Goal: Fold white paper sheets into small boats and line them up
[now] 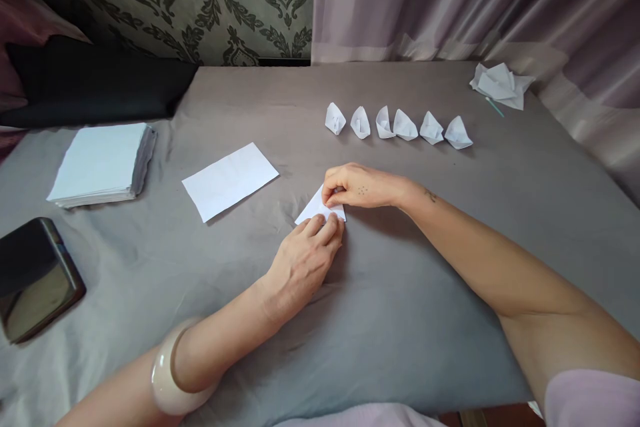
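A small sheet of white paper, folded to a triangular shape (311,211), lies on the grey cloth between my hands. My left hand (307,260) holds its near edge, fingers bent and pressed onto it. From the far right side, my right hand (363,187) comes over the paper with thumb and fingers closed together on its upper part. My hands cover much of the paper, so its exact folds are hidden. Beyond them stand several small folded paper boats (405,125) in a row.
One flat white paper sheet (230,180) lies to the left, with a thick paper stack (97,163) farther left. A dark phone (40,280) rests at the left edge. Crumpled white papers (501,85) and a thin green stick (495,107) are at the far right.
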The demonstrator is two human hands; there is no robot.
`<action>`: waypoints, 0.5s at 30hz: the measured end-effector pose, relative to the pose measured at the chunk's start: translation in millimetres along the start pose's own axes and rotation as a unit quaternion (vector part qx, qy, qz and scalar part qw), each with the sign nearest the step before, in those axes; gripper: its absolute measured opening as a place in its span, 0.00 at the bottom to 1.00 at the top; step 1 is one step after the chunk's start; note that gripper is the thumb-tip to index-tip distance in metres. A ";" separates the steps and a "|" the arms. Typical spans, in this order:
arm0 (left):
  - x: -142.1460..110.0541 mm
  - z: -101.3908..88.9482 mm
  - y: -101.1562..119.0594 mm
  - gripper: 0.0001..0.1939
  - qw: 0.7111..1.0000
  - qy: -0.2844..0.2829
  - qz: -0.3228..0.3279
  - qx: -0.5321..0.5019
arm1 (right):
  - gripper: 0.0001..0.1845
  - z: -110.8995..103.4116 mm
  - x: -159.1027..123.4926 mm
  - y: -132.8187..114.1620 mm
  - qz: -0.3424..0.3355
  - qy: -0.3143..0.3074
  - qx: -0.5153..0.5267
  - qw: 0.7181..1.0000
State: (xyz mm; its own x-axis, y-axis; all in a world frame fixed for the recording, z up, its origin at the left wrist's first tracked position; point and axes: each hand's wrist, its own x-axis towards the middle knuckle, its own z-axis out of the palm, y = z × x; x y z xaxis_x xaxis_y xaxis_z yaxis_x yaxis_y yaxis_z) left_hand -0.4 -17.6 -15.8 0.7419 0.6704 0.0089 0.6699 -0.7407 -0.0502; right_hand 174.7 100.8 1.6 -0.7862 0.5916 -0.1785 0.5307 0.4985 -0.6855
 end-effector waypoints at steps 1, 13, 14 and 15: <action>0.0 -0.1 0.0 0.19 1.000 -0.001 0.001 0.001 | 0.07 0.1 -0.1 -0.4 -0.001 0.001 -0.001 1.000; -0.6 3.6 3.0 0.22 0.999 0.015 -0.001 0.032 | 0.08 -1.8 2.9 -0.1 0.012 -0.003 0.006 1.000; -0.8 3.8 3.3 0.22 0.999 0.011 0.000 0.035 | 0.08 -2.0 3.6 -0.1 0.013 -0.004 0.009 1.000; -0.9 3.9 3.5 0.22 0.999 0.008 0.000 0.038 | 0.08 -2.1 4.2 0.0 0.014 -0.006 0.011 1.000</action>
State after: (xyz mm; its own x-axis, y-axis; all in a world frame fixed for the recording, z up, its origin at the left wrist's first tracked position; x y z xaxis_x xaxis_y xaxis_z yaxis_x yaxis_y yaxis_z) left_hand 1.2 -20.6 -19.8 0.7432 0.6686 0.0244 0.6658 -0.7355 -0.1253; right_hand 172.0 104.6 2.4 -0.7751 0.5976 -0.2055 0.5451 0.4677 -0.6958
